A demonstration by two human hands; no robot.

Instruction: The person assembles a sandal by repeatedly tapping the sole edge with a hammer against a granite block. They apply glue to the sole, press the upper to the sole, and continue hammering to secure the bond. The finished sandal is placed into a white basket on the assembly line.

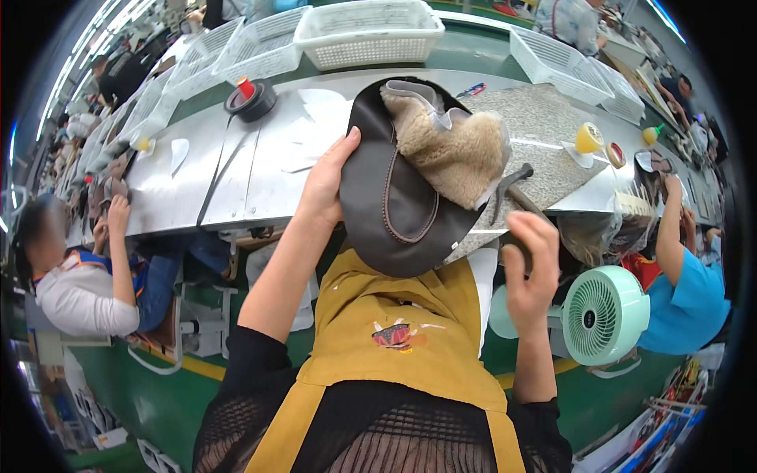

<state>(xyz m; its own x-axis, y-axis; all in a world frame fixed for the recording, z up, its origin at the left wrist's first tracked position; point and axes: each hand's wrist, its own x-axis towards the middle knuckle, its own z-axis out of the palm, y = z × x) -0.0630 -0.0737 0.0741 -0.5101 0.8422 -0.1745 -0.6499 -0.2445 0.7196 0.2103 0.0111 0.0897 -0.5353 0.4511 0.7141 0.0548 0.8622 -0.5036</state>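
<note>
A dark brown leather shoe upper (pixel 363 189) with a curved stitched seam is held up over the near edge of the bench. Beige fleece lining (pixel 449 150) with a grey edge bulges out of it. My left hand (pixel 327 177) grips the upper's left side, thumb on the front face and the other fingers hidden behind. Lower right of the upper, my right hand (pixel 532 268) is raised with nothing visible in it, its fingers bent and apart from the thumb. Just above that hand lies a hammer (pixel 530 203) with a dark head and wooden handle.
A grey speckled slab (pixel 544 118) lies on the metal bench (pixel 229 185). A black tape roll (pixel 251 102) and a yellow-topped bottle (pixel 588 138) stand on the bench. White baskets (pixel 367 39) line the far side. A green fan (pixel 603 315) is at right; co-workers sit on both sides.
</note>
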